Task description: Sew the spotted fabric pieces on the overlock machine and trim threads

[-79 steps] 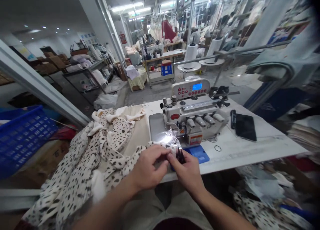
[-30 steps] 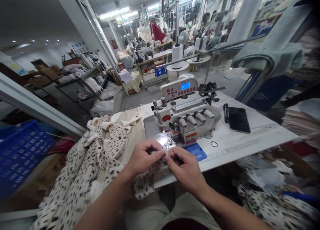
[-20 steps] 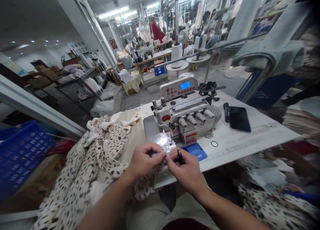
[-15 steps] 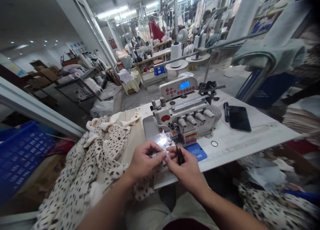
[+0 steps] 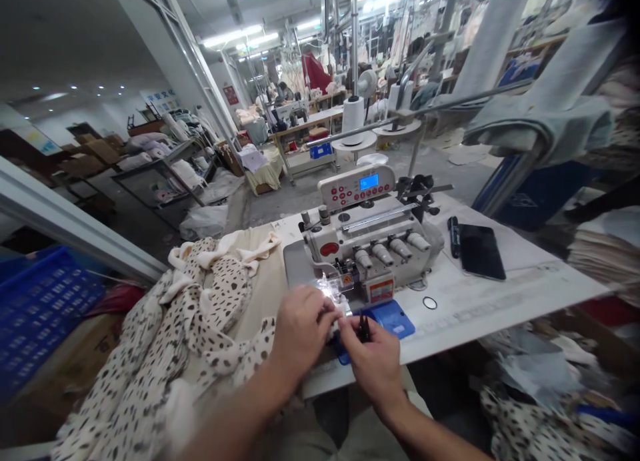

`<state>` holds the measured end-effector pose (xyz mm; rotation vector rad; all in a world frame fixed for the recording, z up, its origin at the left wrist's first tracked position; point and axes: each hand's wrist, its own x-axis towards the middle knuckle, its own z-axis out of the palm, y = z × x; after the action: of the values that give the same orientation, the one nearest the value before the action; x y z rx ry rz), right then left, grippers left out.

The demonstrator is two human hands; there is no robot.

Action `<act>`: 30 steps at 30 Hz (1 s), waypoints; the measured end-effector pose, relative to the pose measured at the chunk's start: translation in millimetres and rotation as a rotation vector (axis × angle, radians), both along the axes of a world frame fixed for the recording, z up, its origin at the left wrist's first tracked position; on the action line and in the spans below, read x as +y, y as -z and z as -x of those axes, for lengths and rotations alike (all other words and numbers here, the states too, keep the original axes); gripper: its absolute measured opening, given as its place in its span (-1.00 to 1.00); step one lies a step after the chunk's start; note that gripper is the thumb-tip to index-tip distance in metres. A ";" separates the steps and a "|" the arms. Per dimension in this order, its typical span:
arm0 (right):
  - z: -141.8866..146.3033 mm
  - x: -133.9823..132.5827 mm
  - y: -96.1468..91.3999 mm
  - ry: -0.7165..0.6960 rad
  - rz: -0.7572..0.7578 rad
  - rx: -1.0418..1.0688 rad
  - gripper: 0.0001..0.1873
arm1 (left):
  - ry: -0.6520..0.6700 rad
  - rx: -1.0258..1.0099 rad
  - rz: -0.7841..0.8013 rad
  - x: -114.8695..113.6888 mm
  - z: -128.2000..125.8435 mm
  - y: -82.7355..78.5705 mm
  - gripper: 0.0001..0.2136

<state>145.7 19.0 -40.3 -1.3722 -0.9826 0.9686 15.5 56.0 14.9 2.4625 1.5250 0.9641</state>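
My left hand [image 5: 305, 327] is closed in a pinch just in front of the sewing machine's lit needle area. Its fingers are on a piece of cream fabric with black spots [image 5: 260, 347], mostly hidden behind the hand. My right hand [image 5: 373, 361] is closed beside it, fingertips nearly touching the left ones. Small black thread snips [image 5: 364, 329] are held in it, points up. Directly ahead stands the white overlock sewing machine [image 5: 370, 241], its control panel [image 5: 357, 184] lit. A blue plate [image 5: 395, 319] lies at its front, partly behind my right hand.
More spotted fabric [image 5: 175, 334] is heaped at the left. A black phone [image 5: 481, 251] and a dark marker-like object [image 5: 453, 237] lie on the white table [image 5: 465, 307], near a small ring [image 5: 429, 303]. A blue basket [image 5: 45, 314] stands far left. Thread cones [image 5: 353, 119] rise behind the machine.
My left hand has turned over and risen slightly, its back now more toward me. My right hand has moved a little lower. More of the blue plate shows, and less fabric shows between the hands.
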 end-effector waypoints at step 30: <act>-70.9 20.1 -48.8 -0.401 -0.318 -1.262 -0.56 | 0.073 0.163 -0.384 -30.7 -4.9 32.7 -0.81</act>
<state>216.5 39.1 8.5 -1.4868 -2.2916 0.0632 20.4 25.2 -17.8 2.9008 1.3887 1.1633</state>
